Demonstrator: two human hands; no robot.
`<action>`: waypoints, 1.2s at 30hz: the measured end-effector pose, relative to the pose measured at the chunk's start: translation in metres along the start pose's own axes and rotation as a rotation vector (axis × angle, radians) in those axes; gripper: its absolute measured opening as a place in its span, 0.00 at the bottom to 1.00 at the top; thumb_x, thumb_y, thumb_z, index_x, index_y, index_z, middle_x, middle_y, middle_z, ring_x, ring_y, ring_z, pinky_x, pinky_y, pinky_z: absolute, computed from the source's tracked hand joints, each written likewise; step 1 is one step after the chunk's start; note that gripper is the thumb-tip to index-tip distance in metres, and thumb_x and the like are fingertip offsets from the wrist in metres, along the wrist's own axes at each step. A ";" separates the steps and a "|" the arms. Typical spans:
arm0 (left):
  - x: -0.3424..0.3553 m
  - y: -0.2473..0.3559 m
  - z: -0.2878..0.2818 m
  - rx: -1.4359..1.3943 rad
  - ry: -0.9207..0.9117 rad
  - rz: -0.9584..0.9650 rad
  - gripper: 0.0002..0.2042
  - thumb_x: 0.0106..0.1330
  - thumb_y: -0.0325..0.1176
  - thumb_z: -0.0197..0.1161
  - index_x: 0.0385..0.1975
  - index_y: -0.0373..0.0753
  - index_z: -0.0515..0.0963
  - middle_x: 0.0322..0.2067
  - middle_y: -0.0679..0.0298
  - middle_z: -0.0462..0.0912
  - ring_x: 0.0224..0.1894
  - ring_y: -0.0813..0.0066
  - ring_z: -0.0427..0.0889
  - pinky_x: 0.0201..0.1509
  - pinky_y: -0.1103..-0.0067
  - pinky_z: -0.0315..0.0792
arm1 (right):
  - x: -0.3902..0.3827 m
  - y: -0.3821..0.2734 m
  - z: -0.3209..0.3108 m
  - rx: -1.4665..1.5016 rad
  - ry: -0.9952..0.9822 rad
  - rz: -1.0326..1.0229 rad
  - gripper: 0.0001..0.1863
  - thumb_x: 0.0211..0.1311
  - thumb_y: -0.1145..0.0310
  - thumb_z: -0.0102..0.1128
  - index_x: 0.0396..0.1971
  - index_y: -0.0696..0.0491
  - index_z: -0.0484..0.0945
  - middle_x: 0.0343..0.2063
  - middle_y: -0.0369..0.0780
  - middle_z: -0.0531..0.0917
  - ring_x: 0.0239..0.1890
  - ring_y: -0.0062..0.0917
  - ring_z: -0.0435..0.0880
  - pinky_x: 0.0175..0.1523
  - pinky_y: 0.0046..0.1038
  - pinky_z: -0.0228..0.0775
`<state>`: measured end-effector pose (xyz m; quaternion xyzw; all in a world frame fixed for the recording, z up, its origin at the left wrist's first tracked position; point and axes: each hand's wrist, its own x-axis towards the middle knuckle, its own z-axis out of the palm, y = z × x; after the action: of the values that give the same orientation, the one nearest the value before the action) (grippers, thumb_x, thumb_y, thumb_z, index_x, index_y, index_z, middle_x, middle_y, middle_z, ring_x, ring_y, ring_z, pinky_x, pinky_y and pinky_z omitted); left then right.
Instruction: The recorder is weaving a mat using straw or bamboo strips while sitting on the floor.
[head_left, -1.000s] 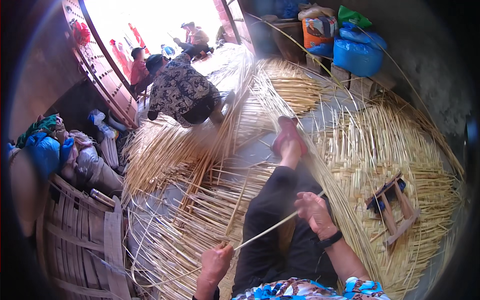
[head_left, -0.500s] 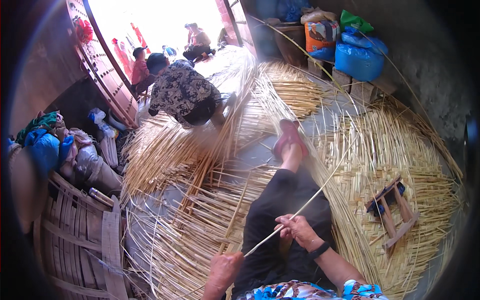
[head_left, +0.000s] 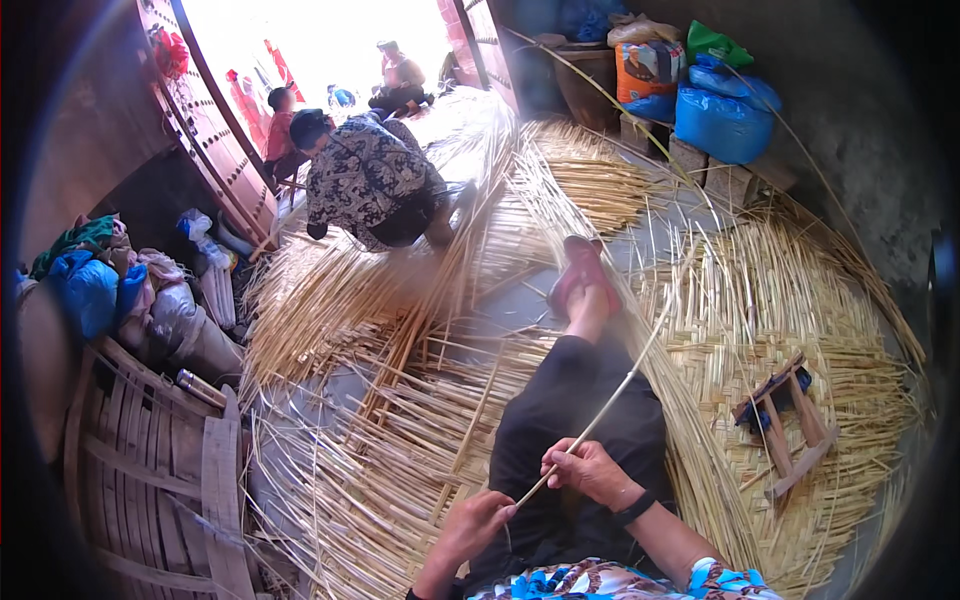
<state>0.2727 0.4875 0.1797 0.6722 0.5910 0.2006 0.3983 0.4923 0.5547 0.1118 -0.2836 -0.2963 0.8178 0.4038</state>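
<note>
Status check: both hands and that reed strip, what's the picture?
Left hand grip pinching reed strip low end. Right hand closed on it higher up. Strip slants up over black-trousered leg. Nothing blocking.

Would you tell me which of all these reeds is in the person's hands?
The single thin reed slanting up across the lap; the others lie on the floor.

Left hand [head_left: 478, 522] low by lap, fingers curled in pinch. Right hand [head_left: 592, 470] just beyond it, fingers pinched, wrist banded.
</note>
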 end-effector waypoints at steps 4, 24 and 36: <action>0.002 -0.020 0.012 -0.189 -0.084 -0.063 0.07 0.59 0.32 0.62 0.30 0.35 0.78 0.25 0.58 0.78 0.27 0.66 0.79 0.31 0.74 0.71 | -0.010 -0.015 0.003 -0.052 -0.004 -0.016 0.11 0.64 0.66 0.55 0.38 0.59 0.76 0.31 0.41 0.82 0.29 0.21 0.83 0.37 0.21 0.77; 0.015 -0.009 0.023 0.454 0.400 0.299 0.03 0.54 0.31 0.62 0.24 0.44 0.74 0.22 0.62 0.72 0.26 0.60 0.75 0.28 0.68 0.67 | -0.023 -0.029 -0.041 -0.219 0.447 -0.239 0.09 0.60 0.67 0.59 0.27 0.57 0.77 0.20 0.39 0.82 0.17 0.18 0.78 0.23 0.16 0.71; 0.016 -0.014 0.026 0.177 0.160 0.134 0.04 0.58 0.32 0.61 0.26 0.41 0.76 0.22 0.63 0.76 0.24 0.68 0.75 0.27 0.76 0.67 | -0.025 -0.028 -0.043 -0.223 0.492 -0.313 0.08 0.59 0.67 0.60 0.26 0.57 0.78 0.20 0.38 0.81 0.17 0.16 0.78 0.24 0.17 0.70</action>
<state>0.2866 0.4942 0.1496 0.7247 0.5898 0.2268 0.2748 0.5493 0.5589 0.1094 -0.4665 -0.3178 0.6151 0.5506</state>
